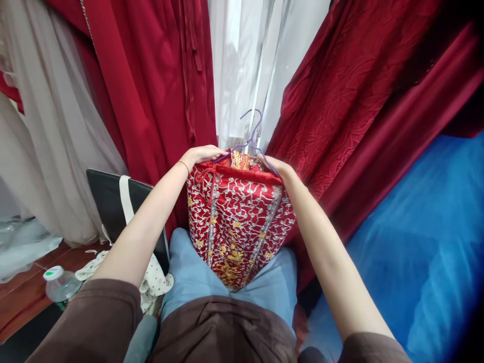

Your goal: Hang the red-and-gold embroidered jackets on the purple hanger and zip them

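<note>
The fingertips of the left hand curl over the top edge of the embroidered red garment, so that grip cannot be seen in full. The right hand likewise tucks its fingers behind the cloth. Only the hook and a short run of the purple hanger show; its shoulders lie inside the garment. At lower left, the plastic bottle is cut off by a brown sleeve. The black chair disappears behind the forearm. The red drapes run out past the top edge.
</note>
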Demonstrator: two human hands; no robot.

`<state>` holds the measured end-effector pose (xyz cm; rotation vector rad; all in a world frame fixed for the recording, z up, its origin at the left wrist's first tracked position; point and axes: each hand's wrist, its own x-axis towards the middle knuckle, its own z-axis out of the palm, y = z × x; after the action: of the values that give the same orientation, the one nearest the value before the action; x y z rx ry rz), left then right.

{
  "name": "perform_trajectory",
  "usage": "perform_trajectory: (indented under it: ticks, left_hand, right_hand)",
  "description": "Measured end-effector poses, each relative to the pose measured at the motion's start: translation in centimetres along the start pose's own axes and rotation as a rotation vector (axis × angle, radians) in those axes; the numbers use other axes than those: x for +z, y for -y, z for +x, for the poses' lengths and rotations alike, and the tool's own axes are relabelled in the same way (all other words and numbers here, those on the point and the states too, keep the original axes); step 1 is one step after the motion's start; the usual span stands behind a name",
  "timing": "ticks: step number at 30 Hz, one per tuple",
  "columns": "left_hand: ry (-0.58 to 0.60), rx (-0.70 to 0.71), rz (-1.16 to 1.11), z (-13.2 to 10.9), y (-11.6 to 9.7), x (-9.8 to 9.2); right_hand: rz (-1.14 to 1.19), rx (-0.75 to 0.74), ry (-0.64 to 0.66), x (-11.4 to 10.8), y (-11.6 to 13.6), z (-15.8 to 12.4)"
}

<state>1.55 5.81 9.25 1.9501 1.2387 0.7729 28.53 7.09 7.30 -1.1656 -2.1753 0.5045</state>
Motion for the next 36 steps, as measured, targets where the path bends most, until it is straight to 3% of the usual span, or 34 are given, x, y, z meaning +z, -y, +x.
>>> perform_trajectory:
  ticks: [3, 5, 9, 12, 16, 19, 23, 27, 29, 32, 34, 36]
  left_hand:
    - [-0.032, -0.030, 0.063, 1.0, 0.5, -0.2]
    - [-0.135, -0.041, 0.152, 1.7, 0.7, 0.2]
    - [-0.579, 0.139, 0.364, 2.8, -0.3, 1.5]
    - [-0.740, 0.288, 0.513, 2.7, -2.8, 1.3]
    - [-0.704, 0.287, 0.760, 1.5, -4.8, -0.4]
    - [-0.619, 0.287, 0.949, 0.2, -3.7, -1.6]
    - [-0.464, 0.330, 1.219, -1.5, -1.5, -2.7]
    - [-0.342, 0.332, 1.368, -2.3, -0.9, -3.0]
    - [-0.410, 0.231, 1.331, -2.2, -0.9, -2.8]
    - [-0.589, -0.049, 1.161, -1.3, -0.4, -2.5]
    - [-0.654, -0.207, 1.032, -0.8, 0.7, -2.4]
    - [-0.689, -0.263, 0.932, -0.5, 2.2, -2.2]
  right_hand:
    - [0.192, 0.165, 0.066, -0.2, 0.2, -0.5]
    - [0.283, 0.169, 0.034, -0.2, 0.2, -0.8]
    - [0.408, 0.054, 0.007, 0.2, 0.6, -0.8]
    - [0.423, -0.045, -0.066, -0.1, 0.9, -0.2]
    - [0.381, -0.112, -0.146, -0.7, 1.1, 0.8]
    - [0.281, -0.109, -0.215, -0.7, 1.1, 1.2]
    - [0.082, -0.105, -0.416, 0.3, 1.0, 1.3]
    - [0.029, -0.130, -0.531, 1.7, 1.0, 1.3]
    - [0.021, -0.141, -0.577, 2.3, 0.9, 1.3]
    - [0.022, -0.153, -0.604, 2.8, 0.9, 1.3]
    - [0.021, -0.175, -0.583, 2.8, 0.9, 1.2]
    - [0.011, -0.195, -0.554, 2.9, 0.9, 1.1]
